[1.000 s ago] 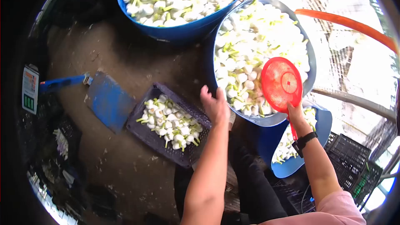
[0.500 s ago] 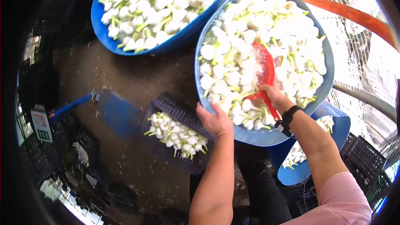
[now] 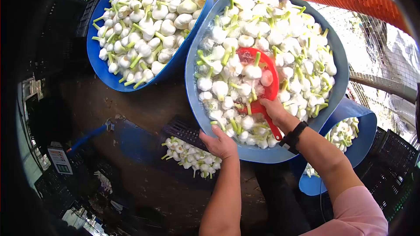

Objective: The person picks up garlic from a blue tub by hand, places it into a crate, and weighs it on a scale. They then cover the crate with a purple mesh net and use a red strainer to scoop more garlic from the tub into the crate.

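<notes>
A large blue tub (image 3: 341, 83) holds water and many garlic bulbs (image 3: 302, 48) with short green stems. My right hand (image 3: 273, 111) is closed around the handle of a red plastic scoop (image 3: 273, 76). The scoop sits low among the bulbs, partly under water, with a few bulbs within its curved rim. Its handle end, with a hole in it, sticks out below my hand toward the tub's near side. My left hand (image 3: 221, 144) grips the tub's near left rim, thumb at the edge and fingers on the outer side.
Another blue tub (image 3: 98, 57) heaped with garlic stands at upper left. A dark crate (image 3: 183, 131) with garlic is on the floor below. A blue container (image 3: 365, 126) with garlic sits at right. An orange corrugated hose (image 3: 350, 2) crosses the upper right, before wire mesh.
The view has shifted, and the upper-left tub appears lower and further left. The scoop has moved among the bulbs, with bulbs now showing inside its rim. The splash has lessened. Both hands keep their hold.
</notes>
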`<action>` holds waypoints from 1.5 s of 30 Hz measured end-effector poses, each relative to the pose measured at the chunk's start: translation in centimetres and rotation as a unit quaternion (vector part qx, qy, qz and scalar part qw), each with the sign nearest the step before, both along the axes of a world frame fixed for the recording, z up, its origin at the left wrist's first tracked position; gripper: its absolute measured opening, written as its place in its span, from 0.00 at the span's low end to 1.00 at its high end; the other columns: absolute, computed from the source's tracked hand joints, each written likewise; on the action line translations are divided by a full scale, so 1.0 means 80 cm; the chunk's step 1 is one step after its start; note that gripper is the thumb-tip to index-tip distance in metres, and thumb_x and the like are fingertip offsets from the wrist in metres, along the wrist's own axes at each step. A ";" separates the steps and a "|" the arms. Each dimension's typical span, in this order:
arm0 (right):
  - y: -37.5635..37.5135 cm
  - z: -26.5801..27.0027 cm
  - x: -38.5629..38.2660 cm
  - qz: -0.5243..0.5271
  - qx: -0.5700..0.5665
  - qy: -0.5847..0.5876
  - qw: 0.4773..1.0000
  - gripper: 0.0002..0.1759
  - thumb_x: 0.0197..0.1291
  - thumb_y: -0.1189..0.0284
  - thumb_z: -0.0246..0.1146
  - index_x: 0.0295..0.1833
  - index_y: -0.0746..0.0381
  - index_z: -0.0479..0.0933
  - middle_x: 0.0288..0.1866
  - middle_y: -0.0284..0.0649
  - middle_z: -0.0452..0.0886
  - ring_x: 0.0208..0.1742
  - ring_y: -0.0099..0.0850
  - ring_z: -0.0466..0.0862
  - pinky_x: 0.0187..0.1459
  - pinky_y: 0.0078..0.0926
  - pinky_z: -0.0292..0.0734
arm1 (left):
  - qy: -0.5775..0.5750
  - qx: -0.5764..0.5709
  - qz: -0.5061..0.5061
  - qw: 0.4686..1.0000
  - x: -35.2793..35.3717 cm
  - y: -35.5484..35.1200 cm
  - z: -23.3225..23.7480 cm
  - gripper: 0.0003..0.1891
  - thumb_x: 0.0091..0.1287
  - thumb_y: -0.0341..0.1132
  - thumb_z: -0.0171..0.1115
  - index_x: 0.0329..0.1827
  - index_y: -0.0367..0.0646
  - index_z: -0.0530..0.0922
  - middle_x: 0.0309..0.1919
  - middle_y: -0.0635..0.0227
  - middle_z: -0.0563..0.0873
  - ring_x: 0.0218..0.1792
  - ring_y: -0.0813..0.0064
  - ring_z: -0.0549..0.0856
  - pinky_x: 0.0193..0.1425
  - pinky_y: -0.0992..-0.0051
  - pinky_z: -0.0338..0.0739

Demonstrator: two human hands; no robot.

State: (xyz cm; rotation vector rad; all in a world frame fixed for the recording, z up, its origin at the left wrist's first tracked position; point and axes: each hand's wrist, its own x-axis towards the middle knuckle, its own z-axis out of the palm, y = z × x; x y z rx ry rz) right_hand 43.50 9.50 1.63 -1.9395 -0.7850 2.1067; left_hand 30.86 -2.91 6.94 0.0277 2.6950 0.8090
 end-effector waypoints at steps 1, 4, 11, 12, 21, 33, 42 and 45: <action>0.005 -0.004 -0.009 -0.010 -0.002 0.005 1.000 0.12 0.57 0.75 0.55 0.48 0.63 0.70 0.31 0.38 0.77 0.23 0.28 0.76 0.16 0.23 0.70 | -0.004 -0.006 0.001 1.000 0.000 0.001 0.001 0.27 0.65 0.48 0.51 0.58 0.33 0.65 0.49 0.44 0.76 0.49 0.45 0.77 0.52 0.56 0.70; 0.018 -0.022 -0.017 -0.042 -0.020 0.045 0.998 0.13 0.57 0.76 0.55 0.48 0.64 0.69 0.31 0.39 0.77 0.21 0.29 0.76 0.15 0.24 0.70 | 0.004 0.014 -0.026 1.000 -0.001 -0.006 -0.003 0.29 0.67 0.51 0.48 0.58 0.32 0.64 0.50 0.44 0.76 0.50 0.48 0.77 0.52 0.58 0.70; 0.011 0.013 0.021 0.010 -0.158 0.189 0.969 0.11 0.62 0.73 0.53 0.48 0.66 0.71 0.33 0.42 0.80 0.22 0.28 0.76 0.17 0.21 0.69 | -0.014 0.056 0.003 0.998 -0.002 -0.002 0.004 0.26 0.66 0.47 0.50 0.57 0.33 0.65 0.50 0.44 0.75 0.50 0.46 0.76 0.53 0.57 0.70; 0.010 0.014 0.025 0.009 -0.162 0.186 0.969 0.12 0.62 0.72 0.53 0.49 0.66 0.71 0.33 0.42 0.80 0.22 0.28 0.76 0.18 0.21 0.70 | -0.021 0.034 0.004 0.999 -0.003 -0.003 0.003 0.26 0.66 0.47 0.49 0.57 0.34 0.65 0.50 0.43 0.75 0.50 0.45 0.76 0.52 0.56 0.70; 0.000 0.080 0.065 -0.012 -0.139 0.163 0.977 0.14 0.61 0.73 0.55 0.52 0.66 0.71 0.38 0.40 0.80 0.24 0.26 0.75 0.20 0.20 0.71 | -0.037 -0.008 0.006 0.999 -0.007 0.003 0.018 0.26 0.67 0.48 0.49 0.57 0.34 0.66 0.49 0.44 0.77 0.50 0.46 0.76 0.53 0.56 0.70; -0.186 0.256 0.096 -0.014 0.070 0.025 0.997 0.17 0.60 0.69 0.57 0.52 0.66 0.68 0.36 0.40 0.78 0.26 0.26 0.77 0.19 0.21 0.70 | -0.224 0.377 0.110 0.892 -0.002 -0.095 -0.007 0.26 0.69 0.48 0.50 0.58 0.33 0.66 0.53 0.50 0.75 0.52 0.59 0.77 0.57 0.67 0.69; -0.442 0.286 0.049 -0.077 -0.069 0.041 0.994 0.20 0.58 0.73 0.57 0.56 0.62 0.66 0.40 0.38 0.76 0.32 0.27 0.77 0.20 0.24 0.71 | -0.445 0.167 0.070 0.877 0.037 -0.598 0.021 0.18 0.64 0.41 0.60 0.54 0.44 0.72 0.41 0.71 0.81 0.37 0.79 0.80 0.38 0.80 0.73; -0.496 0.274 0.022 -0.075 -0.094 0.045 0.992 0.19 0.59 0.75 0.57 0.55 0.63 0.66 0.41 0.39 0.76 0.32 0.27 0.77 0.20 0.23 0.72 | -0.467 0.103 0.115 0.871 -0.008 -0.683 0.078 0.17 0.64 0.42 0.60 0.51 0.45 0.73 0.41 0.70 0.82 0.38 0.77 0.82 0.37 0.78 0.74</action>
